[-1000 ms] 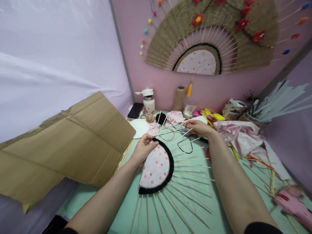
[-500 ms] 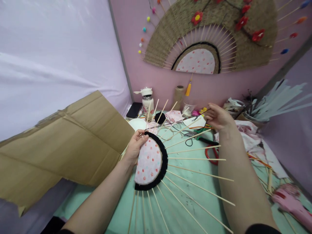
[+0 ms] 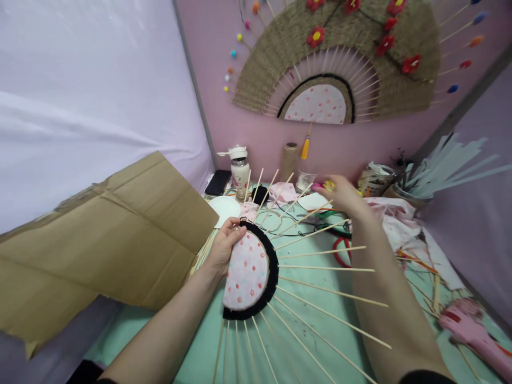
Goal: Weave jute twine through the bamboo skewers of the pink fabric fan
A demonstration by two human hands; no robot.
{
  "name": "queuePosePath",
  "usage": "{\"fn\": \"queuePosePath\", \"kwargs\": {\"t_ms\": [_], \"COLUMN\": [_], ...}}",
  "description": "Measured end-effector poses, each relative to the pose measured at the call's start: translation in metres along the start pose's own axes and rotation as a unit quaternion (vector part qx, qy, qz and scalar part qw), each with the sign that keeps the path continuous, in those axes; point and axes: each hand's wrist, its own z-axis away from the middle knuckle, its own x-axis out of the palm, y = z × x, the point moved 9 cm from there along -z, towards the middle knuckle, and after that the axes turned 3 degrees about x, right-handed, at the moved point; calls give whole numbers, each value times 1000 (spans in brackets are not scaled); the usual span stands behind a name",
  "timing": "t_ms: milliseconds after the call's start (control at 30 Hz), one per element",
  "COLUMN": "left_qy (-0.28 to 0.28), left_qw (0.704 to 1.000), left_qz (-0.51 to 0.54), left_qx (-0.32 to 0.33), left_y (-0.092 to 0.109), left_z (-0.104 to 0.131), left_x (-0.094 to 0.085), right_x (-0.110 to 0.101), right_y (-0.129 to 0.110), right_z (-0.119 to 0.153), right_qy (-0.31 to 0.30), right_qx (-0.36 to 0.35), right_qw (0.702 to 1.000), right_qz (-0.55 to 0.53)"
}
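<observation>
The half-round fan [image 3: 258, 266] is in the left hand [image 3: 224, 246], whose thumb and fingers pinch its top corner. Below the grip, pink-spotted cloth [image 3: 245, 280] fills its middle, and a thick black band [image 3: 273, 272] goes around the curve. Thin, straight sticks [image 3: 326, 268] poke out. The right hand [image 3: 341, 193], off to the right, is blurry; I can't tell if it pinches anything. Left of the grip is flat brown cardboard [image 3: 156, 229]. Beyond it sits 1 round black ball [image 3: 260, 195].
</observation>
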Motion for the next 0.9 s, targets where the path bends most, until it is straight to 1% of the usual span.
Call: {"fn": "queuePosePath", "kwargs": {"t_ms": [33,67,133,167,200,267,300,333,367,400,467,567,633,667,733,800,900], "left_qy": [-3,-5,-7,-7,-7,-2,1,4,7,9,15,27,29,28,24,24,16], "left_qw": [1000,1000,1000,1000,1000,1000,1000,1000,999,999,999,998,997,997,998,998,999], "left_qz": [0,0,2,2,-1,-11,-18,-25,-32,-39,-52,-64,-68,-69,-64,-52,-35], "left_qx": [-3,-6,-8,-8,-9,-9,-9,-7,-5,-3,1,5,8,10,11,10,-10], "left_y": [-1,-1,-1,0,0,2,2,3,4,5,6,6,6,6,6,5,1], "left_z": [1,1,2,2,2,3,4,4,4,5,5,5,4,4,4,4,3], "left_x": [1,3,4,5,6,7,7,7,7,6,5,2,1,1,2,2,3], "right_x": [22,44,77,91,103,125,135,144,151,156,159,150,142,139,136,137,139], "right_y": [-21,-45,-93,-111,-124,-141,-144,-145,-143,-140,-132,-122,-121,-122,-124,-125,-123], "right_z": [4,10,27,35,42,57,64,70,76,80,83,76,72,73,75,79,81], "right_qy": [-63,-131,-226,-254,-277,-320,-345,-371,-397,-419,-441,-424,-413,-417,-436,-457,-475], "right_qx": [-17,-41,-84,-83,-77,-47,-26,-4,15,29,42,44,42,40,35,30,22], "right_qw": [993,972,904,868,834,771,744,727,720,722,746,792,809,810,801,787,774], "right_qz": [-96,-192,-354,-418,-471,-549,-572,-577,-569,-550,-497,-437,-415,-410,-409,-412,-417]}}
